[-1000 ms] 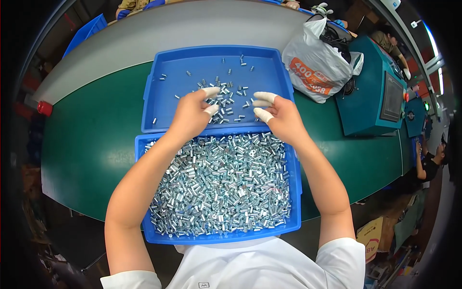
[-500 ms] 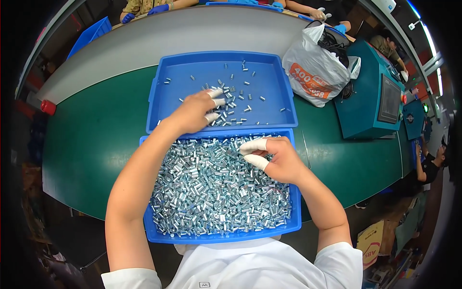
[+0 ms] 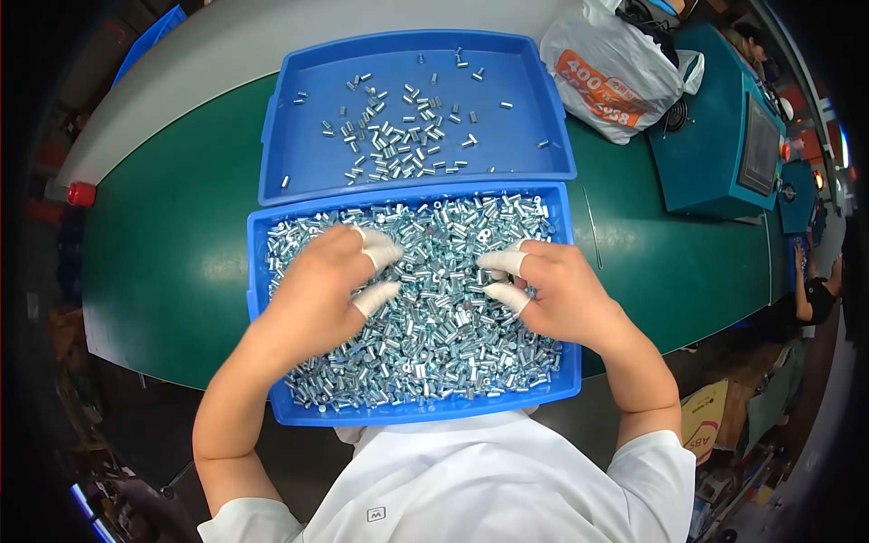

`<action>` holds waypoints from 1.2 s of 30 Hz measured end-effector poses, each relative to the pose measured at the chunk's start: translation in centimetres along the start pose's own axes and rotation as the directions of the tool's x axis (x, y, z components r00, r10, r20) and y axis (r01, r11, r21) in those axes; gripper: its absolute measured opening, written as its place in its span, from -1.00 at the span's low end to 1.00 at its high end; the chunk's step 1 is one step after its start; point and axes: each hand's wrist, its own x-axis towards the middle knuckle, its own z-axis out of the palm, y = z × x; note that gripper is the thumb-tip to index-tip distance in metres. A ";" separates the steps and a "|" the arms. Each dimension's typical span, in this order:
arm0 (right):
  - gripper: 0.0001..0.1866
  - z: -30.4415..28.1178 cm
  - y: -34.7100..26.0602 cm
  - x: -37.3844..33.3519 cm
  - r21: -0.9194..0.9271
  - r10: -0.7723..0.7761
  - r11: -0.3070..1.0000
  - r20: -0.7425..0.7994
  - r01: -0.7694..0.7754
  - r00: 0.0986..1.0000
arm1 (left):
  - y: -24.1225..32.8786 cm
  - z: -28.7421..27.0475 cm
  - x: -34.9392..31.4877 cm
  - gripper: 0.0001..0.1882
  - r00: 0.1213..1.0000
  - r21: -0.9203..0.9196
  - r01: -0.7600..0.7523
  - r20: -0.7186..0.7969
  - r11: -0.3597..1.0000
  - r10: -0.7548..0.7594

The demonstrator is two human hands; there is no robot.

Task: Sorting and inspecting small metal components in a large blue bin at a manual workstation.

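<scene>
Small silvery metal cylinders (image 3: 425, 348) fill the near blue tray (image 3: 572, 371). Some have hollow ends or a flared rim, like rivet nuts. White finger cots cover several fingertips on both hands. Over the tray's left half, my left hand (image 3: 317, 285) is open, its thumb and fingers apart at the surface of the pile. My right hand (image 3: 561, 285) faces it from the right, also open, with thumb and forefinger spread just above the parts. No piece shows between the fingers of either hand. Beyond lies a shallower blue tray (image 3: 507, 72) with scattered metal cylinders (image 3: 398, 145).
Both trays rest on a green tabletop (image 3: 172, 244), the near one reaching over its front edge. A white plastic bag (image 3: 606, 72) and a teal machine with a screen (image 3: 711, 136) stand at the right. A thin rod (image 3: 592, 226) lies beside the trays; a red object (image 3: 81, 194) sits far left.
My left hand has come back from the far tray to the near one, and more cylinders lie visible in the far tray. My right hand stays over the near tray. The view has tilted down.
</scene>
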 end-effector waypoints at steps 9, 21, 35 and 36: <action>-0.67 2.4 -0.1 1.9 -0.117 -0.217 0.968 0.047 0.221 0.975 | 0.8 2.4 -0.3 -0.60 0.997 0.031 0.013 0.072 0.999 -0.015; -0.78 3.5 0.8 2.3 -0.094 -0.235 0.967 0.022 0.236 0.972 | 0.9 2.9 0.7 -0.73 0.981 0.027 0.126 0.143 0.992 -0.128; -0.84 1.6 0.1 2.1 0.250 0.085 0.966 -0.039 -0.072 0.996 | 1.3 3.9 1.1 -0.76 0.987 0.090 0.092 0.125 0.992 -0.103; -0.85 1.6 0.0 2.2 0.265 0.121 0.958 -0.015 -0.113 0.993 | 1.5 3.9 1.2 -0.76 0.987 0.089 0.093 0.123 0.992 -0.104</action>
